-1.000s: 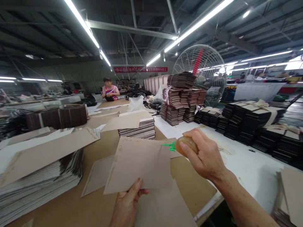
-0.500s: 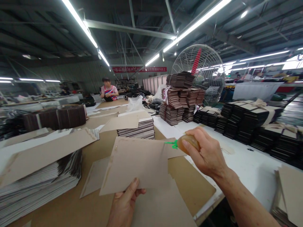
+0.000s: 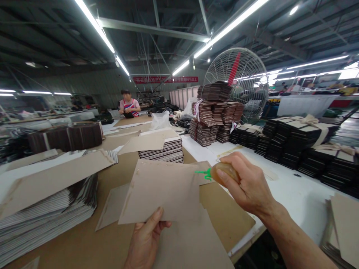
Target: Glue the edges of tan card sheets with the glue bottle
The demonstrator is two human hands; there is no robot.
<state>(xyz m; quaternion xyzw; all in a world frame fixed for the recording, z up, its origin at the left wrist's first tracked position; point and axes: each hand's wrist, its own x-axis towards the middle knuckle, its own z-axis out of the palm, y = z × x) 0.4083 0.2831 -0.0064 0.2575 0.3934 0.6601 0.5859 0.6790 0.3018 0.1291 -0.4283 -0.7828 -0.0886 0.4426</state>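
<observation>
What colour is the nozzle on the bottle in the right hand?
Bright green nozzle, best seen in the head view.

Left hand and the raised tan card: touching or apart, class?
Touching. The head view shows the left hand with its thumb over the tan card's near edge.

Beige board [image 3: 165, 188], green-tipped bottle [image 3: 227, 169] at right edge

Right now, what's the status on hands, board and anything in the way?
Left hand: holding board by near edge. Right hand: gripping amber bottle, green nozzle near board's far right corner. Dark-edged stack just beyond, not blocking nozzle.
</observation>
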